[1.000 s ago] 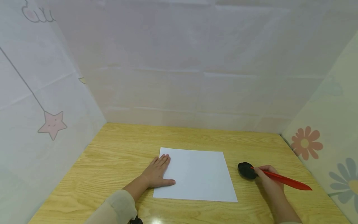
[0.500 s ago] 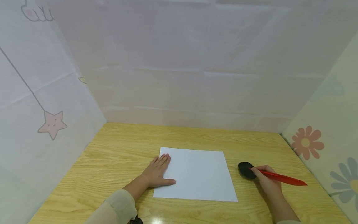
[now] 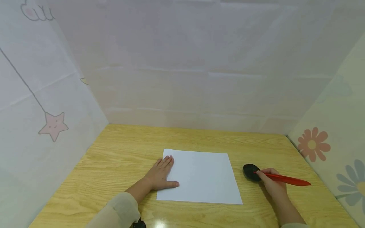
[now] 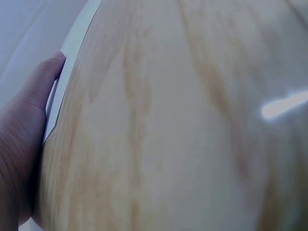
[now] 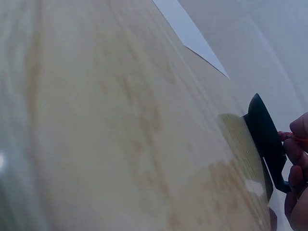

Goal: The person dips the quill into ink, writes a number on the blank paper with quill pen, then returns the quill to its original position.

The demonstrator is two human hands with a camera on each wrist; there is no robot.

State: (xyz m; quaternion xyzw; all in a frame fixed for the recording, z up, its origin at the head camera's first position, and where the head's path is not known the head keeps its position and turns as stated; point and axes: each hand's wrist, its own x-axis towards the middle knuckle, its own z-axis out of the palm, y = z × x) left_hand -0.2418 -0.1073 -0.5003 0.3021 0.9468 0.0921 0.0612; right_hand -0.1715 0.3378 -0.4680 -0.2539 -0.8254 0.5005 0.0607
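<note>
My left hand (image 3: 161, 174) lies flat on the left side of a white sheet of paper (image 3: 203, 177), fingers spread and thumb out over it. In the left wrist view its thumb (image 4: 43, 79) shows beside the paper's edge. To the right of the sheet, my right hand (image 3: 275, 183) pinches a long red feather-shaped pen (image 3: 289, 180), its thin end pointing left over a shallow black dish (image 3: 250, 172). The right wrist view shows that black dish (image 5: 262, 130) side-on, a short stub on it reaching the lower fingers; I cannot tell whether they grip it.
A wood-grain table (image 3: 128, 145) spreads beneath everything. Pale cloth walls enclose its back and sides, with a printed star (image 3: 53, 126) at left and printed flowers (image 3: 312, 144) at right. A small black object (image 3: 139, 224) shows beneath the left sleeve (image 3: 119, 210).
The red pen's broad end has swung upward and slightly left in the head view, while its thin end stays over the dish. The left hand and paper keep their places.
</note>
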